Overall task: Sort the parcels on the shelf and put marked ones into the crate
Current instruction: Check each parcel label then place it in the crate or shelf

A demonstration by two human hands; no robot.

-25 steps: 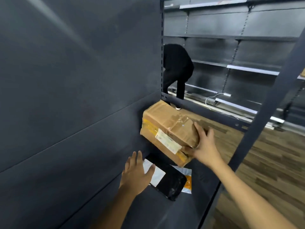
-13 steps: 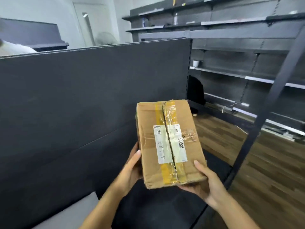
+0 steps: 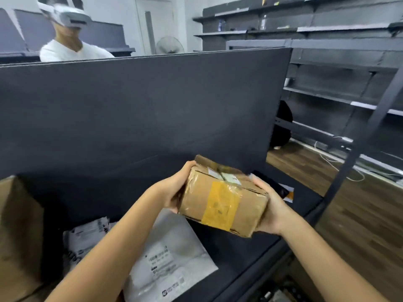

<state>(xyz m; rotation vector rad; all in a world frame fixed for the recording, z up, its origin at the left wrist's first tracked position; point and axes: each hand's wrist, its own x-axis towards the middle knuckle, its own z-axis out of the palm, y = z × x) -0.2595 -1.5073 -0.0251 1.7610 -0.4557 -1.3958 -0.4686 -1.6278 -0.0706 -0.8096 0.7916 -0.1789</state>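
A brown cardboard parcel (image 3: 222,201) wrapped in clear and yellow tape is held above the dark shelf (image 3: 250,253). My left hand (image 3: 174,188) grips its left end and my right hand (image 3: 270,205) grips its right end. Its white label faces up and away, tilted from me. Below it on the shelf lies a grey mailer bag (image 3: 172,258) with a printed label, and a white printed bag (image 3: 87,236) lies to its left. A black mailer (image 3: 272,184) with an orange-and-white one under it lies behind my right hand. No crate is in view.
A large cardboard box (image 3: 19,236) stands at the left edge of the shelf. A tall dark back panel (image 3: 141,110) rises behind the shelf. Beyond the panel stands a person in a white shirt (image 3: 72,51) with a headset. A shelf post (image 3: 357,149) and wooden floor (image 3: 359,214) are at right.
The parcel went from the shelf's far end into both hands, then turned from label facing me to its taped side facing me. My view swung left, showing more parcels.
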